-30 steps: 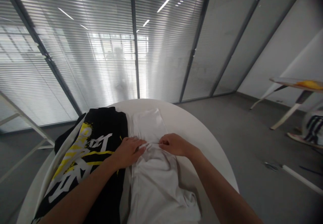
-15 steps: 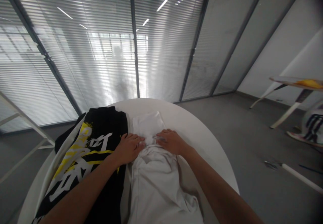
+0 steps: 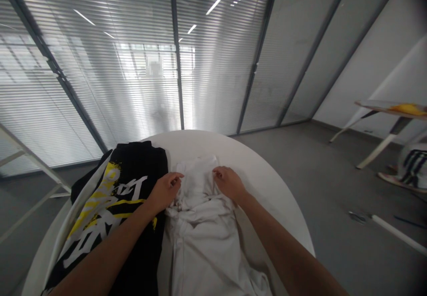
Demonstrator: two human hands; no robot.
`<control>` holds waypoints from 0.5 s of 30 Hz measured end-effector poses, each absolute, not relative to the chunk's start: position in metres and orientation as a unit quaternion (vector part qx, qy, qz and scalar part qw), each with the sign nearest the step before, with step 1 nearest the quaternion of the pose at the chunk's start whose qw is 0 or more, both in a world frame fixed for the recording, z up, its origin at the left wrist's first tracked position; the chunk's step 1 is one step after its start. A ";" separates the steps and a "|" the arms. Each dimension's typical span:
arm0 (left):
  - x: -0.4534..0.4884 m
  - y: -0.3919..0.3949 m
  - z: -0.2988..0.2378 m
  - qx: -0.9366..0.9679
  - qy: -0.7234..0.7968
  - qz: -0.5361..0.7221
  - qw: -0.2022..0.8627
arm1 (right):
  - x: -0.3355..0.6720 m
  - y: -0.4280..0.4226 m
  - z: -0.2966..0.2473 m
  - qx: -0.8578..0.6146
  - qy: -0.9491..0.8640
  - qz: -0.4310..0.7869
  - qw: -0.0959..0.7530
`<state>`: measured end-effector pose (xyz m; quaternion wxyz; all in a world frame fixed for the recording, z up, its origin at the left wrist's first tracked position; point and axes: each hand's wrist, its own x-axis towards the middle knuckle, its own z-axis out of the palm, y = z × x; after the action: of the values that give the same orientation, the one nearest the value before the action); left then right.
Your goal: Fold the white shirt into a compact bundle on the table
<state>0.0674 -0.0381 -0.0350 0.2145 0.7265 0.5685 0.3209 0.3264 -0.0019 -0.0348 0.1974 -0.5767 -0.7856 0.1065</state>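
A crumpled white garment (image 3: 207, 242) stretches along the round white table in front of me, bunched into folds across its middle and flatter at its far end. My left hand (image 3: 166, 191) is at the garment's left edge, its fingers curled and pinched on the fabric. At the opposite edge, my right hand (image 3: 230, 184) has its fingers bent inward and closed on the cloth. The fingertips are partly hidden. Under my left forearm lies a black garment (image 3: 140, 158) with white and yellow lettering, beside the white one. What kind of garment the white one is, I cannot tell.
The round white table (image 3: 273, 198) carries both garments. Beyond it stands a glass partition with blinds (image 3: 216, 78). A white metal frame (image 3: 36, 158) is at left. On the right are another table (image 3: 383, 107) with a yellow item and a white pole (image 3: 396, 233) on the floor.
My hands have gone from lying flat on the white garment to curled at its two sides, farther apart. Its far end has shifted slightly toward me and the folds have changed.
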 end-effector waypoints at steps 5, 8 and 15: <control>0.059 -0.009 -0.028 0.629 0.669 0.289 0.271 | 0.330 0.029 -0.046 -0.653 -0.698 0.185 0.228; 0.061 0.016 -0.022 0.589 0.706 0.231 0.318 | 0.328 0.053 -0.042 -0.694 -0.656 0.213 0.206; 0.077 0.067 -0.025 0.542 0.743 0.177 0.349 | 0.316 0.102 -0.043 -0.683 -0.651 0.297 0.148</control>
<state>0.0766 0.0674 -0.0253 0.3494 0.5422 0.7435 0.1767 0.3162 0.1022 -0.0428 0.1483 -0.6827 -0.6508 0.2973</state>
